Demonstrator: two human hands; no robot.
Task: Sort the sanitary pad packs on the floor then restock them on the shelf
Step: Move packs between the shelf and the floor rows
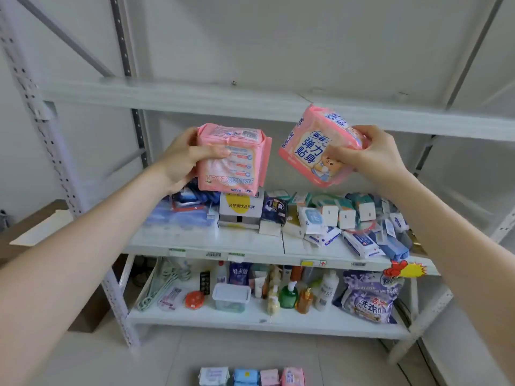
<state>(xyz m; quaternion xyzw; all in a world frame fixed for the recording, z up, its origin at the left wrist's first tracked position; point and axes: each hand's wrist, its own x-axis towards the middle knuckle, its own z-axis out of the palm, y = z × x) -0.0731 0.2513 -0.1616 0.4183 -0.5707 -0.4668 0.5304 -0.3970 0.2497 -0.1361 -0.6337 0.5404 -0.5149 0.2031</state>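
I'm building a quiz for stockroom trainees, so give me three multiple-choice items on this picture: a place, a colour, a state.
1. The row of packs lies: A on the floor, B on a chair, C in a basket.
2. The left hand holds a pack coloured: A blue, B pink, C green.
3. The right hand: A hangs open, B grips a second pack, C makes an empty fist.
Key: 1A, floor tiles surround them; 2B, its wrapper is pink; 3B, fingers curl round it.
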